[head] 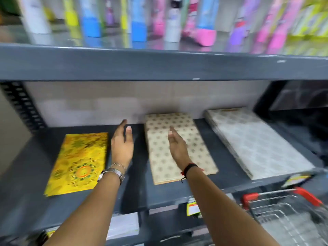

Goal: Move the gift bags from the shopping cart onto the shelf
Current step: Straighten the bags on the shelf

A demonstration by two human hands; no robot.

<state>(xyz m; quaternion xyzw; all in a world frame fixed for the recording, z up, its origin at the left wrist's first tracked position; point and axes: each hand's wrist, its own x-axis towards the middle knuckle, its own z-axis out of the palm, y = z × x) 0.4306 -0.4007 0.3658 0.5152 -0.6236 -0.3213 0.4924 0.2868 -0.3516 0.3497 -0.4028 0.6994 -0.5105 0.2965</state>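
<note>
Three flat stacks of gift bags lie on the dark grey shelf (136, 189): a yellow patterned stack (78, 162) at the left, a beige dotted stack (197, 144) in the middle and a pale grey-white patterned stack (255, 139) at the right. My left hand (122, 144) hovers open over the bare shelf between the yellow and beige stacks. Over the beige stack my right hand (177, 146) is open, fingers pointing to the back; I cannot tell if it touches. The shopping cart (284, 210) shows at the bottom right, its contents blurred.
The upper shelf (159, 63) overhangs closely and carries several colourful upright bottles (138, 18). A perforated upright post (23, 105) stands at the left. White packs (124, 226) and price tags (192, 209) sit below the shelf edge.
</note>
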